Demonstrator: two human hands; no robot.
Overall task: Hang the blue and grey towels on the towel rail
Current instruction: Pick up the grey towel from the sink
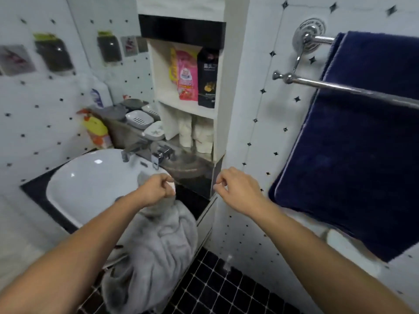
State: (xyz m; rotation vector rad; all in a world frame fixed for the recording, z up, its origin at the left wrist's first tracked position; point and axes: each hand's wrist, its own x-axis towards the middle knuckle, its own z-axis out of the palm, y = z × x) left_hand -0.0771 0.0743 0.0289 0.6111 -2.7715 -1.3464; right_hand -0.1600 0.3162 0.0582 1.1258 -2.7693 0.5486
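The dark blue towel [353,155] hangs over the rear bar of the chrome towel rail [335,87] on the right wall; the front bar is bare. The grey towel [156,245] lies bunched over the sink's front right edge and hangs toward the floor. My left hand [156,188] sits right on the top of the grey towel with its fingers curled; whether they grip the cloth is hidden. My right hand [235,189] hovers to the right of it, in front of the white wall. Its fingers are curled and nothing is in it.
A white sink [90,184] with a chrome tap [133,150] sits on a black counter at the left. Soap dishes and bottles stand behind it. A wall niche [192,87] holds packets and rolled cloths. Black floor tiles [215,291] lie below.
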